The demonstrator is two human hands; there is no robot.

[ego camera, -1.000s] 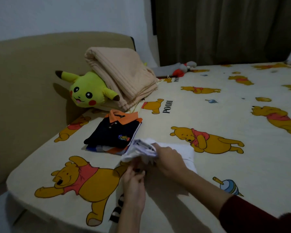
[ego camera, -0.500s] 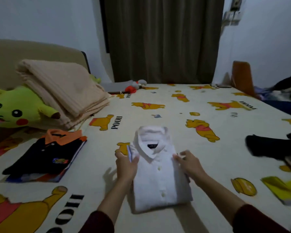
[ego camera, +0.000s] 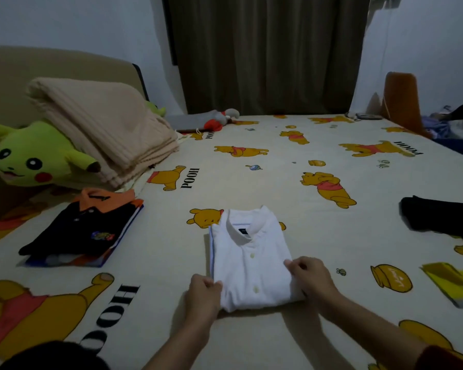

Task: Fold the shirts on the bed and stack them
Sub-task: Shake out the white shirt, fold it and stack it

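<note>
Dim bedroom, cartoon-bear sheet covering the bed point(ego camera: 251, 182). Left hand point(ego camera: 202, 295): fingers point(ego camera: 211, 284) curled, pinching the lower left edge of the white shirt point(ego camera: 249, 260). Right hand point(ego camera: 312, 277): fingers bent, gripping its lower right edge. Shirt: folded to a neat rectangle, buttoned, collar facing away, flat near the bed's front edge. Left: stack of folded shirts point(ego camera: 83, 231), orange collar uppermost, well apart across bare sheet. Right: dark garment point(ego camera: 436, 214) at the bed's side; yellow item point(ego camera: 455, 284) nearer.
</note>
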